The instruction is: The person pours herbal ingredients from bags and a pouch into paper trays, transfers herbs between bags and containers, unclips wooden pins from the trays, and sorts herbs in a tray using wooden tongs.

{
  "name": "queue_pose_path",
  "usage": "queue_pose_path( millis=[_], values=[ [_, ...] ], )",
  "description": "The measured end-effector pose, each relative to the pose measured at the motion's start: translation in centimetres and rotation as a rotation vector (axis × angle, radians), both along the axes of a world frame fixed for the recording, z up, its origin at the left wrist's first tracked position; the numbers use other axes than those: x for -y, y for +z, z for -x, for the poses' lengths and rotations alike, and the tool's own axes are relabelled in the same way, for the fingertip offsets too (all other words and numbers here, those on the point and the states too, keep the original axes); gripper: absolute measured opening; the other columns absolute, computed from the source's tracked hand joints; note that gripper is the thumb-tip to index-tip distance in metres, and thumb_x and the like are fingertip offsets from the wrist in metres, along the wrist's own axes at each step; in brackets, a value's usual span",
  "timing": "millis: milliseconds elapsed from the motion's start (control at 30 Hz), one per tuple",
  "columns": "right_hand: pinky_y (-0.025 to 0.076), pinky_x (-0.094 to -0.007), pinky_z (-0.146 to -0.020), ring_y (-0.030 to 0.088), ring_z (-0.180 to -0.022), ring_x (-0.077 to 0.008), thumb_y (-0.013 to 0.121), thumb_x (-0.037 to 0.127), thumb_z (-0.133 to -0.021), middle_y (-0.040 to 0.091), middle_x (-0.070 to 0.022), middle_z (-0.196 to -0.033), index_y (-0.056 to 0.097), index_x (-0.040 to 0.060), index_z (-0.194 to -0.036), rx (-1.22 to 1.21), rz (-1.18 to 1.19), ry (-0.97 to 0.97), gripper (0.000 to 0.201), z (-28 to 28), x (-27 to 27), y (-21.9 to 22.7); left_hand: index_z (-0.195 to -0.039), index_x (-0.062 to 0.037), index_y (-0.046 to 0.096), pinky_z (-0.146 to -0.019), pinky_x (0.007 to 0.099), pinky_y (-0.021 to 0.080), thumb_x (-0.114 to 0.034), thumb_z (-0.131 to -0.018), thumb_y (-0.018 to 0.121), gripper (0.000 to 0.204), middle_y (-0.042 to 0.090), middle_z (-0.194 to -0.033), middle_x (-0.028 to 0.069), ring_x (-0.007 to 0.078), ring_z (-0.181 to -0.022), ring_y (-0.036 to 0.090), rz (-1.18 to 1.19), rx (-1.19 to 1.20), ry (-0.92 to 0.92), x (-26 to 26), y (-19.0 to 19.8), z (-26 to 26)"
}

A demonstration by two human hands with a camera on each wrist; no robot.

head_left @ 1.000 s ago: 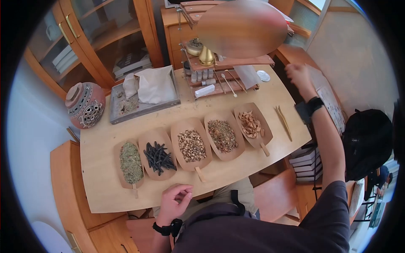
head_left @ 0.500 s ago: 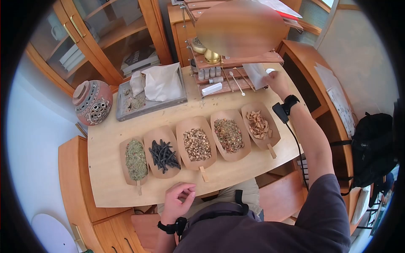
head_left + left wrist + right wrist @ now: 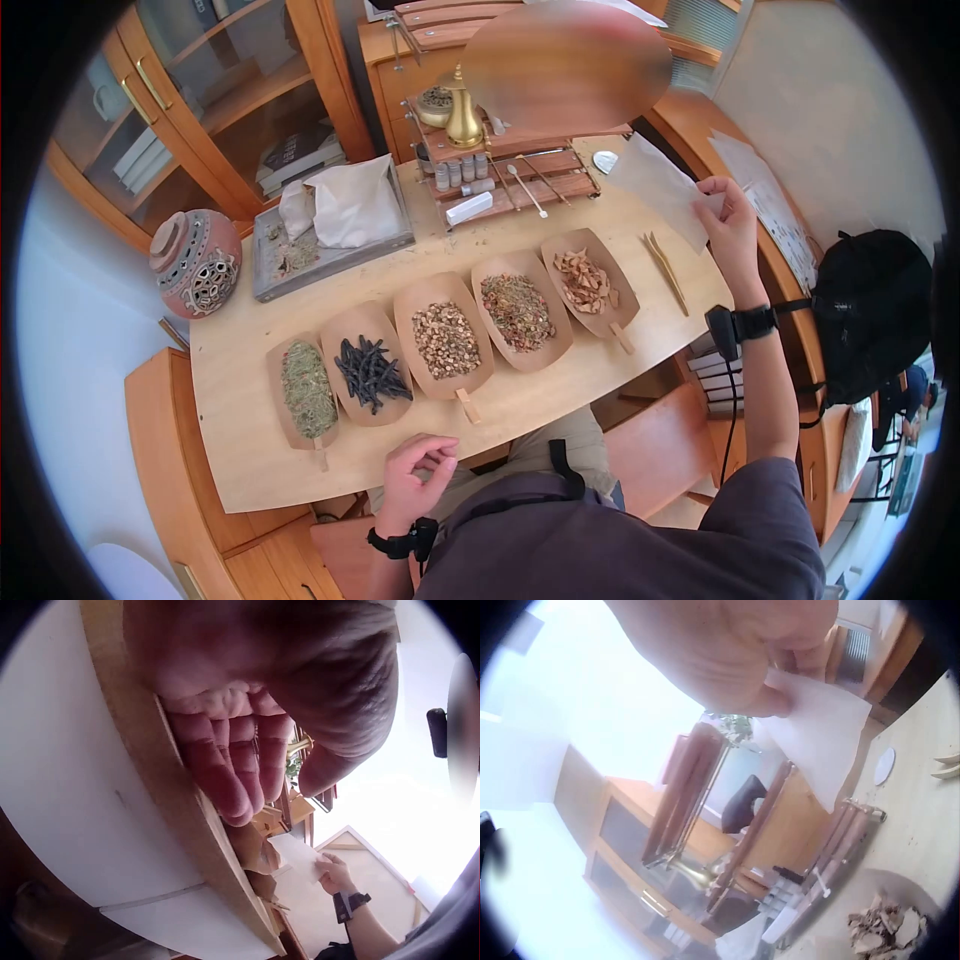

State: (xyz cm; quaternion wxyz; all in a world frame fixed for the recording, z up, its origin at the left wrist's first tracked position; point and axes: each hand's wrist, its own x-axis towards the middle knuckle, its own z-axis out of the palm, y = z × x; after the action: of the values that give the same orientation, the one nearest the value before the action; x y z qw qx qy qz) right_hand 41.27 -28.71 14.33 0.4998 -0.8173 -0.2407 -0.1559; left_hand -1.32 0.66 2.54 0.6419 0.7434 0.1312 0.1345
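My right hand (image 3: 733,232) pinches a thin, translucent white sheet of paper (image 3: 655,180) by its edge, raised over the far right of the table. In the right wrist view the paper (image 3: 821,731) hangs down from the thumb and fingers. Below it lies a small round white disc (image 3: 605,161). Golden tweezers (image 3: 665,275) rest on the tabletop nearer to me. My left hand (image 3: 415,480) is at the front table edge with loosely curled fingers, holding nothing. Close to it stand tan scoops of dried green herb (image 3: 309,388) and black sticks (image 3: 372,372).
More scoops hold pale chopped pieces (image 3: 446,340), a mixed herb blend (image 3: 517,312) and brown chips (image 3: 585,282). A wooden rack (image 3: 570,188) with vials and a brass pot (image 3: 464,118) stands behind. Further left are a grey tray (image 3: 335,268) with a white cloth-like bag and a pierced clay jar (image 3: 197,262).
My right hand reached to the rack's right side, took hold of the white paper and drew it away to the right. The left hand has stayed at the table edge.
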Motion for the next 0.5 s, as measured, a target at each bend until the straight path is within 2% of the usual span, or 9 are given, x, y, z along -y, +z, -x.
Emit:
queue_pose_path(
  millis=[33, 67, 100, 233, 300, 367, 433, 500],
  values=[
    [0.048, -0.0215, -0.072, 0.057, -0.08, -0.0064, 0.066, -0.004, -0.088, 0.063, 0.0013, -0.098, 0.065, 0.0018, -0.107, -0.08, -0.051, 0.038, 0.019, 1.8, 0.1, 0.9, -0.109, 0.002, 0.071, -0.064, 0.0216, 0.054, 0.004, -0.088, 0.069, 0.021, 0.069, -0.089, 0.0059, 0.0099, -0.074, 0.065, 0.002, 0.0, -0.009, 0.0, 0.1, 0.2],
    [0.048, -0.0215, -0.072, 0.057, -0.08, -0.0064, 0.066, -0.004, -0.088, 0.063, 0.0013, -0.098, 0.065, 0.0018, -0.107, -0.081, -0.051, 0.03, 0.019, 3.2, -0.1, 1.5, -0.108, 0.002, 0.072, -0.065, 0.0221, 0.054, 0.003, -0.088, 0.069, 0.021, 0.069, -0.086, 0.005, 0.0099, -0.073, 0.065, 0.099, -0.05, -0.034, 0.0, 0.6, 0.5],
    [0.05, -0.0224, -0.076, 0.06, -0.083, -0.0074, 0.065, -0.005, -0.088, 0.063, -0.0003, -0.102, 0.064, 0.0006, -0.108, -0.098, -0.085, 0.101, 0.021, 4.4, -0.3, 1.9, -0.108, 0.002, 0.072, -0.065, 0.0225, 0.054, 0.003, -0.088, 0.07, 0.02, 0.069, -0.084, 0.0041, 0.0099, -0.072, 0.065, 0.194, -0.1, -0.058, 0.0, 1.1, 0.8],
    [0.054, -0.0261, -0.086, 0.065, -0.094, -0.0113, 0.063, -0.009, -0.087, 0.063, -0.0047, -0.115, 0.062, -0.002, -0.114, -0.223, -0.127, 0.292, 0.028, 9.1, -2.4, 3.6, -0.105, 0.0014, 0.073, -0.065, 0.023, 0.054, 0.0, -0.089, 0.071, 0.016, 0.068, -0.077, 0.0019, 0.0103, -0.068, 0.065, 0.154, -0.075, -0.089, 0.2, 4.5, -0.5],
    [0.054, -0.0265, -0.086, 0.065, -0.096, -0.0116, 0.063, -0.01, -0.087, 0.063, -0.0049, -0.116, 0.062, -0.0018, -0.116, -0.264, -0.139, 0.377, 0.03, 11.5, -4.3, 4.5, -0.113, 0.0001, 0.071, -0.066, 0.0226, 0.053, -0.003, -0.09, 0.071, 0.023, 0.068, -0.087, 0.0028, 0.0098, -0.076, 0.066, -0.024, 0.095, -0.082, -0.3, 5.5, -1.7],
    [0.052, -0.0277, -0.092, 0.063, -0.105, -0.0128, 0.065, -0.013, -0.085, 0.062, -0.0055, -0.12, 0.06, -0.0005, -0.12, -0.333, -0.156, 0.513, 0.038, 13.6, -6.0, 5.0, -0.13, -0.0011, 0.062, -0.073, 0.023, 0.053, -0.006, -0.092, 0.071, 0.039, 0.066, -0.101, 0.0052, 0.0099, -0.089, 0.065, 0.006, 0.123, 0.071, -0.2, 7.5, -3.6],
    [0.051, -0.0282, -0.094, 0.062, -0.109, -0.0133, 0.066, -0.014, -0.085, 0.061, -0.0059, -0.121, 0.06, -0.0003, -0.121, -0.343, -0.159, 0.627, 0.04, 15.4, -7.8, 4.5, -0.142, -0.0012, 0.05, -0.08, 0.0238, 0.052, -0.013, -0.097, 0.068, 0.05, 0.062, -0.11, 0.006, 0.0103, -0.1, 0.062, 0.129, 0.141, 0.15, -0.7, 9.1, -5.1],
    [0.049, -0.0293, -0.099, 0.057, -0.119, -0.0143, 0.066, -0.015, -0.085, 0.06, -0.0066, -0.125, 0.058, 0.0006, -0.125, -0.301, -0.143, 0.785, 0.044, 16.2, -8.9, 3.5, -0.143, -0.0006, 0.048, -0.081, 0.0241, 0.051, -0.017, -0.099, 0.066, 0.05, 0.062, -0.113, 0.0068, 0.0106, -0.101, 0.062, 0.158, 0.148, 0.195, -1.7, 9.2, -6.1]
  ],
)
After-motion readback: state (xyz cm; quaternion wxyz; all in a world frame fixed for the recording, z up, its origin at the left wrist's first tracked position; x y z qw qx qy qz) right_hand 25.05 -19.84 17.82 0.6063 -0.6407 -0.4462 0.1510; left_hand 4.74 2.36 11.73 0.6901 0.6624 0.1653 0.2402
